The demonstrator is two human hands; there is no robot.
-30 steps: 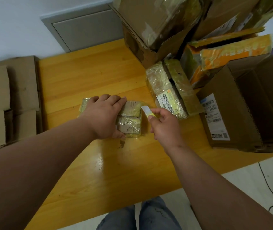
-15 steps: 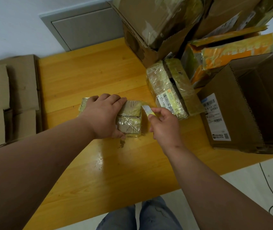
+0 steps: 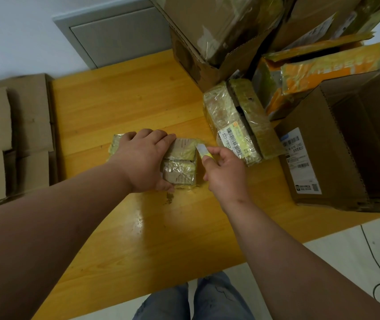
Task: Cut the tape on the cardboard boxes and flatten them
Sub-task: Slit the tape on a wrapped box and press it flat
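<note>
Flattened cardboard (image 3: 11, 135) stacked off desk's (image 3: 115, 100) left edge. Left hand (image 3: 145, 160) spread flat, pressing small taped box (image 3: 181, 163) mid-desk. Right hand (image 3: 226, 172) pinches yellow cutter (image 3: 202, 150), tip at box's right edge. Taped boxes (image 3: 237, 121) piled at far right corner.

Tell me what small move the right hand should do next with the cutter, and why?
Probably draw the cutter along the taped far edge of the small box. The right hand already holds its blade at that corner, the left hand presses the box onto the table, and the tape looks uncut.
</note>
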